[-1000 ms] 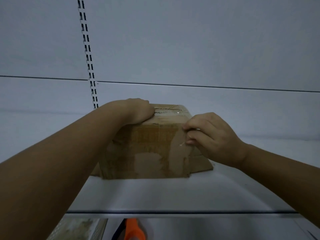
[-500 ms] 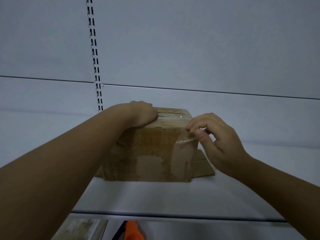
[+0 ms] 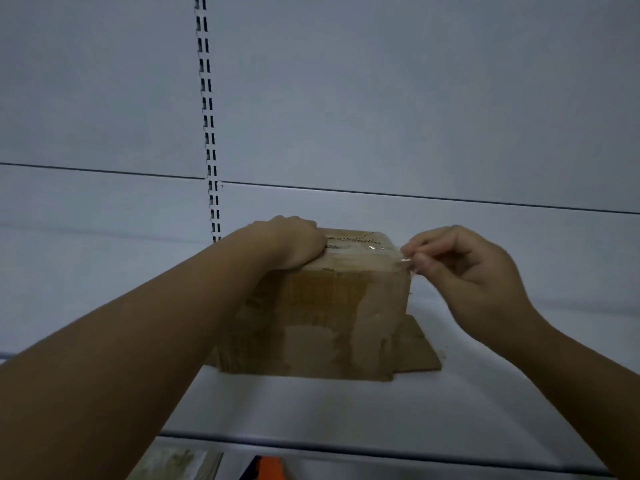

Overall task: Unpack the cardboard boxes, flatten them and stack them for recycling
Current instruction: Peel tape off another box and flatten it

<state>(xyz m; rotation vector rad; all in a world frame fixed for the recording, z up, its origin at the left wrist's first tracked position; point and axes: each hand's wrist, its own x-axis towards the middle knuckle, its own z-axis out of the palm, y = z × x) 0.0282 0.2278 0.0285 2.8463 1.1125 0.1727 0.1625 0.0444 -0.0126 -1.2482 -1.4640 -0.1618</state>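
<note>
The cardboard box (image 3: 325,306) stands on the white shelf (image 3: 346,407) over a flat piece of cardboard (image 3: 417,351), and we judge it is pinned so that it cannot slide under the pull: our left hand (image 3: 294,242) bears down on its top, fingers curled over it. Our right hand (image 3: 464,268), at the upper right corner, pinches the free end of the clear tape (image 3: 403,260) between thumb and forefinger, the other fingers loosely curled

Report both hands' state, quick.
Left hand: fingers curled on the box top, holding it down.
Right hand: pinches a clear tape end at the box's top right corner.
</note>
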